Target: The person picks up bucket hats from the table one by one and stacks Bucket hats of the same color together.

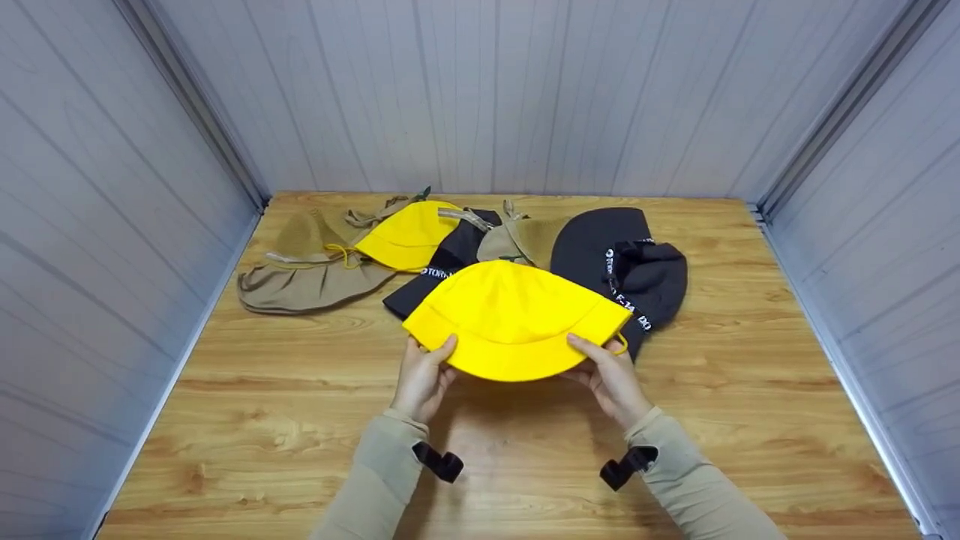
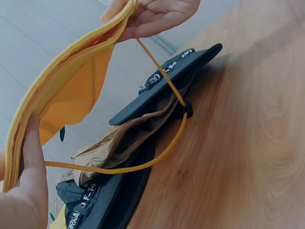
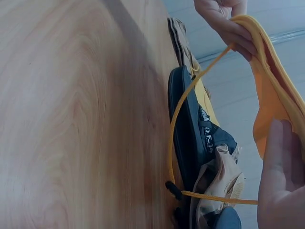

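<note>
A yellow bucket hat (image 1: pixel 517 319), folded flat with its brim toward me, is held up above the table between both hands. My left hand (image 1: pixel 424 381) pinches the brim on the left, thumb on top and fingers underneath. On the right, my right hand (image 1: pixel 611 379) grips the same brim in the same way. From the hat a yellow chin cord (image 2: pixel 159 160) hangs in a loop with a black cord stopper (image 3: pixel 174 190). A green tip shows at the hat's top. Part of the pile of hats behind is hidden by it.
Behind lie a beige hat with a neck flap (image 1: pixel 319 285), another yellow hat (image 1: pixel 409 236), a dark hat with a lettered cord (image 1: pixel 409 296), a beige hat with mesh (image 1: pixel 540 236) and a wide dark hat (image 1: pixel 592 240). Grey panel walls (image 1: pixel 480 97) enclose the wooden table (image 1: pixel 247 420).
</note>
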A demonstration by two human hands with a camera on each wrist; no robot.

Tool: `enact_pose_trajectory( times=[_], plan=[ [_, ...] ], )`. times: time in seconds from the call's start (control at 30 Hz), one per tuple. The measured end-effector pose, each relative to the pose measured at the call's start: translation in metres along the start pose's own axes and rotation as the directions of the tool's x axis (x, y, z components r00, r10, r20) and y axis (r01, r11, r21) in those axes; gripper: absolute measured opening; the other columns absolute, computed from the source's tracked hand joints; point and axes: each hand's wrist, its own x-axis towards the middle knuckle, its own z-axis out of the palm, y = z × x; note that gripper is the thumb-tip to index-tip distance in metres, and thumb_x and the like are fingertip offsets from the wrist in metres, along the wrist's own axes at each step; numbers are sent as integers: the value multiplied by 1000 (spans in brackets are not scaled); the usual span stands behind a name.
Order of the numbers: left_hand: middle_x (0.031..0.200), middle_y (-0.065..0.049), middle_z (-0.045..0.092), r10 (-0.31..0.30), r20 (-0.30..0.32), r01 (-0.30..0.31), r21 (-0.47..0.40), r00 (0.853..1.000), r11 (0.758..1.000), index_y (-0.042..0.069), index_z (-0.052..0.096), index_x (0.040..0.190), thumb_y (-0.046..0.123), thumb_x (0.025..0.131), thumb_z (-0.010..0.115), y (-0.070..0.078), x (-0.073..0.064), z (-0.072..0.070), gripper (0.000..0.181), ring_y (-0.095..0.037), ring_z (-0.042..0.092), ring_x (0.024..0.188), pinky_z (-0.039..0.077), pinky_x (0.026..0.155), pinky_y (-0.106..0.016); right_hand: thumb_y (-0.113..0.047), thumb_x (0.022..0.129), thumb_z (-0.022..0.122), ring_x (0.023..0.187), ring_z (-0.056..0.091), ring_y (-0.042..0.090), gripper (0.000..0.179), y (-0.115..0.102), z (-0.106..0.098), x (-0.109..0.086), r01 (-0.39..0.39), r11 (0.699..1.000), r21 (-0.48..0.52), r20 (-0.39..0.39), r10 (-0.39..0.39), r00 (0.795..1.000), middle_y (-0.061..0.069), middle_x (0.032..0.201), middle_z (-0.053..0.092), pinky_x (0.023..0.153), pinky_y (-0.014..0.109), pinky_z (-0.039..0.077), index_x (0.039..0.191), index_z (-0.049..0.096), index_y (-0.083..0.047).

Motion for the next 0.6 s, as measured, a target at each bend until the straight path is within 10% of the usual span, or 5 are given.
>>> enact_pose_trajectory(
  times=[0.6],
  plan=[
    [119, -11, 56, 10, 10, -11, 58, 1000, 998, 9, 26, 141, 1, 100, 52, 6, -1, -8, 49, -15, 70, 90, 59, 76, -30, -14, 98, 61, 76, 74, 16, 6, -8, -8, 7, -7, 1000, -5, -52, 7, 999, 1, 86, 76, 66, 36, 60, 101, 66, -12]
  ],
)
